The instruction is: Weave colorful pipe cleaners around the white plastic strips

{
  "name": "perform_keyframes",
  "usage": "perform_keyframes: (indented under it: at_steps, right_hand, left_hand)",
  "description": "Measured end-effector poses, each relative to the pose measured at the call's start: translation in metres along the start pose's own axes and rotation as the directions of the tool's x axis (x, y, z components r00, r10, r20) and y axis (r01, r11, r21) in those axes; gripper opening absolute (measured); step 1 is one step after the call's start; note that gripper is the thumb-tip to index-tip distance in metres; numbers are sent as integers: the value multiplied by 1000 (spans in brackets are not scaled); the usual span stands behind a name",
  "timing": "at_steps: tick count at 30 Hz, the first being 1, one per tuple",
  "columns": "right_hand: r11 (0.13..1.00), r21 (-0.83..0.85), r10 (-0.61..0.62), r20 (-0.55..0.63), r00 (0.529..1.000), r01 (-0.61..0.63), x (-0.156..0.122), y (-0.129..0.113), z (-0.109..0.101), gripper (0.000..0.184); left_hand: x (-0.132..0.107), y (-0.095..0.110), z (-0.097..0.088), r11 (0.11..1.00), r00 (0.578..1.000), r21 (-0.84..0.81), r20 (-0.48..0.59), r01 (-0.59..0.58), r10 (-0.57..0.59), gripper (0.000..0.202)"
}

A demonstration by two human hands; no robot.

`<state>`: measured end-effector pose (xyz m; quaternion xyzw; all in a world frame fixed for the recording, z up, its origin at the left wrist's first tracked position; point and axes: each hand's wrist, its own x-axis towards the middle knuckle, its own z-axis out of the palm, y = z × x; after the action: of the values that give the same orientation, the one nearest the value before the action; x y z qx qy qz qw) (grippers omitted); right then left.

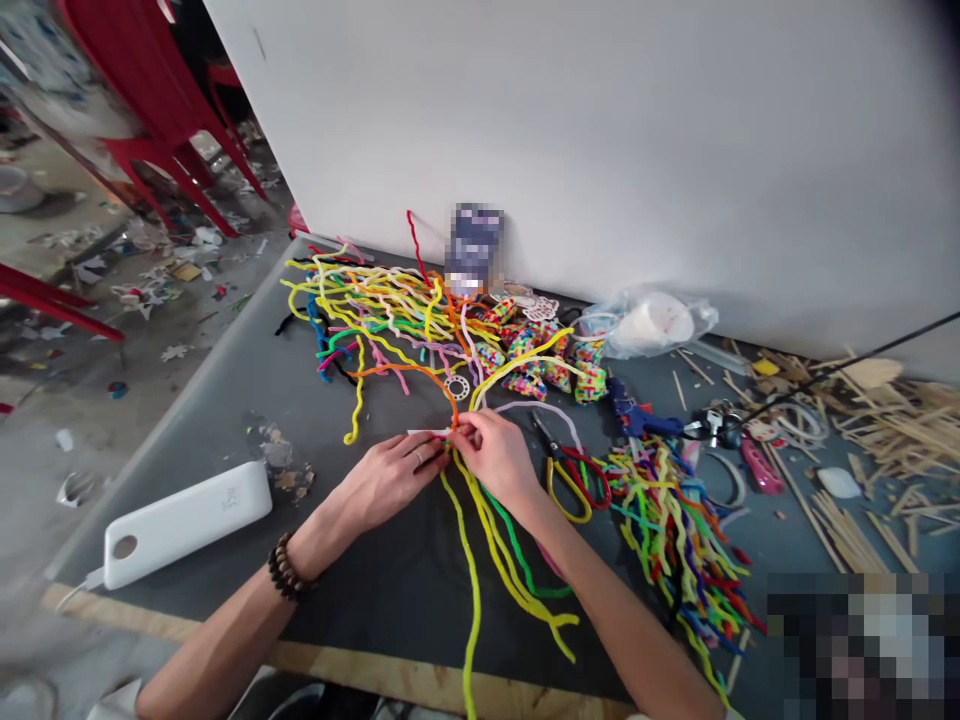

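Observation:
My left hand [397, 478], with a ring on one finger, has its fingertips pressed together around the middle of a bunch of pipe cleaners [466, 560]. Opposite it, my right hand [495, 455] pinches an orange pipe cleaner [444, 385] at the same spot. Yellow, green, orange and pale stems fan out from between the fingers, toward me and away. A small white strip [427, 433] shows by the left fingertips; what joins it to the stems is hidden. Right of my right hand lie scissors [570, 480] with red and yellow handles.
Loose long pipe cleaners [375, 305] lie at the back, beside colourful wrapped bundles [525, 355]. A white power bank [187, 525] sits at the left edge. To the right are a blue glue gun [637, 412], short pipe cleaner pieces [675, 530] and wooden sticks [870, 430].

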<state>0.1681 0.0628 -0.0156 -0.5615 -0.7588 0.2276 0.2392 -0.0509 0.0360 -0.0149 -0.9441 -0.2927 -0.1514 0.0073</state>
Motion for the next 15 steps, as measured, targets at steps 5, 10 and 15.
perform_keyframes:
  at_steps: [5,10,15]
  right_hand:
    - [997,62,51,-24,998,-50,-7,-2,-1,21]
    - [989,107,114,-117,987,-102,-14,-8,-3,19]
    - [987,-91,113,-189,975,-132,-66,-19,-19,28]
  left_hand:
    - [1,3,-2,999,1000,36,-1,6,-6,30]
    - [2,4,0,1000,999,9,-50,14,-13,31]
    - [3,12,2,997,993,-60,-106,52,-58,47]
